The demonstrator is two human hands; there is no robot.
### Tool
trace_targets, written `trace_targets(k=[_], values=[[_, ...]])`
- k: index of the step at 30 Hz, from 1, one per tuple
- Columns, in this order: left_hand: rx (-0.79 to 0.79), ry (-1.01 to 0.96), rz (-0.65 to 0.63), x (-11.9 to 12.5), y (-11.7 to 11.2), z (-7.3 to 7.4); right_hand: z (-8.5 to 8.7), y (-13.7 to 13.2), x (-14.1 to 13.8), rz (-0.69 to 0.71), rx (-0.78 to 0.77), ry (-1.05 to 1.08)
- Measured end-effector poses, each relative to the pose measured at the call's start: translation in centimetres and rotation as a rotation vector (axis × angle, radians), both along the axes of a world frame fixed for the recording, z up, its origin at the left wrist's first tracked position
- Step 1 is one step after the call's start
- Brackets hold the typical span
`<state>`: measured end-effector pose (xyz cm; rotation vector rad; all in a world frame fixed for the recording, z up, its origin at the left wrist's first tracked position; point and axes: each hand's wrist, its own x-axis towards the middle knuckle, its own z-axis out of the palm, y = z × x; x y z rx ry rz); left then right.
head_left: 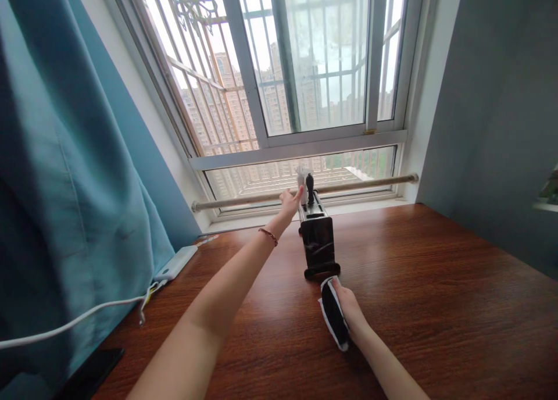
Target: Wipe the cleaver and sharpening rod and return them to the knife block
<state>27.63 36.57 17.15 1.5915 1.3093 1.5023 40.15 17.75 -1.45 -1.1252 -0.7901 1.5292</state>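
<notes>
On the wooden table stands a black holder (318, 243) with a slotted top and a wide foot. A black handle (310, 188) sticks up from it, and beside that handle is a whitish, translucent piece (302, 178). My left hand (289, 204) is at the holder's far left side, its thumb and a finger apart and the thumb close to the whitish piece. Whether it touches the holder I cannot tell. In front of the holder, my right hand (349, 308) is closed on a flat black oval thing with a white edge (335, 313).
Behind the holder runs a horizontal metal rail (366, 185) before the barred window (326, 86). A white power strip (176, 263) with a white cable (78, 324) lies at left, by the blue curtain (87, 156). A dark flat object (93, 374) is at lower left.
</notes>
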Motion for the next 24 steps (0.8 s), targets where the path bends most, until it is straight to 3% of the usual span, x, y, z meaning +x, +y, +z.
trace_targets(k=[2,6,10,12,14,18,20,24], values=[[-0.019,-0.036,0.135,0.2,-2.7,-2.0,0.1,-0.1,-0.2,0.007,0.012,-0.008],[-0.019,-0.081,0.158,1.2,-8.9,-8.0,0.0,-0.1,0.1,-0.060,0.051,-0.077],[-0.154,-0.173,0.186,2.4,-13.0,-14.2,-0.9,1.2,2.8,-0.633,0.041,-0.314],[-0.167,-0.178,0.177,2.9,-13.9,-16.3,-1.3,2.2,4.1,-0.765,0.083,-0.356],[-0.132,-0.136,0.141,3.1,-14.3,-17.5,-1.5,3.0,4.8,-0.681,0.206,-0.345],[0.032,0.015,0.064,3.1,-14.3,-18.5,-1.7,4.1,3.8,-0.317,0.444,-0.260],[0.067,0.059,0.042,3.0,-14.3,-18.8,-1.9,4.5,3.1,-0.198,0.484,-0.226],[0.034,0.076,0.021,2.9,-14.2,-19.2,-1.9,5.1,3.1,-0.121,0.497,-0.197]])
